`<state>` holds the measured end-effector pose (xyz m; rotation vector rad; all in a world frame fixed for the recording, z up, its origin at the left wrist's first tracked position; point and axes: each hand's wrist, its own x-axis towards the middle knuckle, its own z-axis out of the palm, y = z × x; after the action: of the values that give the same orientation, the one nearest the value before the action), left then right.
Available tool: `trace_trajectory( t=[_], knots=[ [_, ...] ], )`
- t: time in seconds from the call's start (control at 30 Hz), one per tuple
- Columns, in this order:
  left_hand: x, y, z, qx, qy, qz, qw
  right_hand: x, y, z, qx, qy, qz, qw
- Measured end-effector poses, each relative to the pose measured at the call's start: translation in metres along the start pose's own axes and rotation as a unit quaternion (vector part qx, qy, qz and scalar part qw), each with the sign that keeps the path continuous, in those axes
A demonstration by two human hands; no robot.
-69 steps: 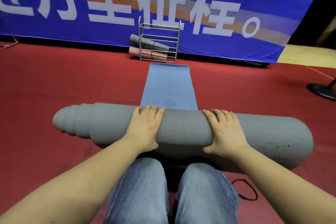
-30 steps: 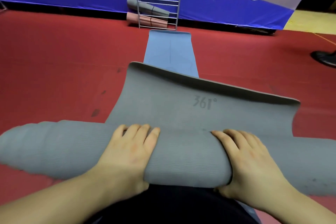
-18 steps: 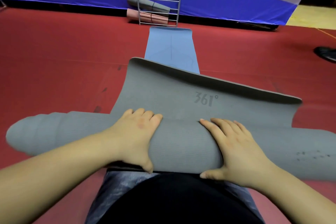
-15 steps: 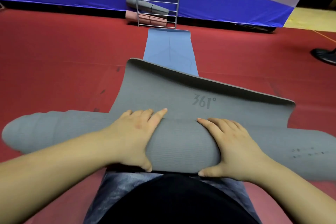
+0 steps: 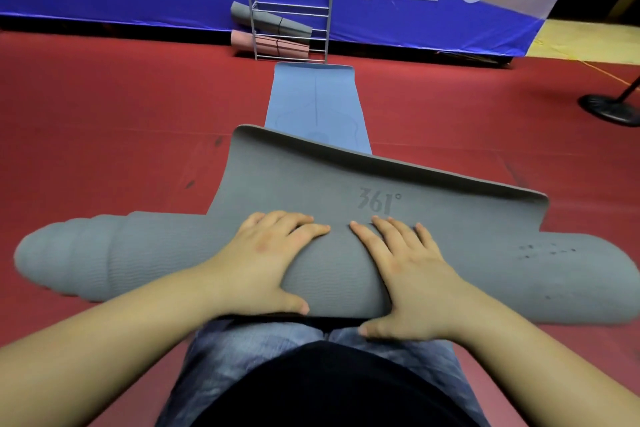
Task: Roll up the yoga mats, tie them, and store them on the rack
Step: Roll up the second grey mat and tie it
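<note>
A thick grey yoga mat [image 5: 145, 253] lies rolled across the red floor just in front of my knees. Its loose end flap, marked "361°", stands out flat beyond the roll. My left hand [image 5: 266, 260] and my right hand [image 5: 405, 267] press palm-down on top of the roll near its middle, thumbs hooked under the near side. A blue yoga mat [image 5: 313, 104] lies unrolled beyond it, reaching toward a metal rack [image 5: 289, 14]. On the rack rest a rolled grey mat [image 5: 294, 26] and a rolled pink mat [image 5: 277, 45].
A blue banner with white characters hangs behind the rack. A black round stand base [image 5: 609, 109] sits on the floor at the far right. Red carpet spreads to both sides.
The closed roll from the oldest frame has its end flap out flat. Over the last second both hands slid inward toward the middle of the roll, fingers near the flap's crease.
</note>
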<state>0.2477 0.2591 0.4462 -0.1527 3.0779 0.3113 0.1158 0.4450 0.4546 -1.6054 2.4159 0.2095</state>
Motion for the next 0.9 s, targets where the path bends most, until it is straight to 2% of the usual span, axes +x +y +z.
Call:
trace_trajectory(
  t=[0.1,0.17,0.23,0.37,0.5,0.67,0.77,0.9],
  knots=[
    [0.007,0.0,-0.011,0.059,-0.021,0.001,0.998,0.016,0.009,-0.001,0.01,0.012,-0.002,1.0],
    [0.003,0.009,-0.011,0.104,0.022,0.021,0.994,0.026,0.017,-0.006,0.028,0.007,-0.008,1.0],
    [-0.002,0.014,0.0,0.108,0.061,0.009,0.992,0.036,0.022,-0.012,0.044,-0.006,-0.013,0.999],
    [0.004,0.01,0.009,0.095,0.074,0.004,0.993,0.046,0.025,-0.023,0.049,-0.037,-0.009,0.998],
    [0.014,-0.001,0.002,0.052,0.052,0.002,0.997,0.031,0.02,-0.025,0.006,-0.003,0.009,1.0],
    [0.032,-0.011,-0.008,0.005,-0.021,-0.027,0.999,0.034,0.008,-0.006,-0.04,0.012,0.032,0.999],
    [0.041,-0.009,-0.016,0.05,-0.037,-0.051,0.997,0.051,0.018,-0.009,-0.017,0.029,0.028,0.999],
    [0.04,0.002,-0.007,0.117,-0.048,-0.099,0.987,0.072,0.031,-0.024,0.019,-0.018,0.012,1.0]
  ],
)
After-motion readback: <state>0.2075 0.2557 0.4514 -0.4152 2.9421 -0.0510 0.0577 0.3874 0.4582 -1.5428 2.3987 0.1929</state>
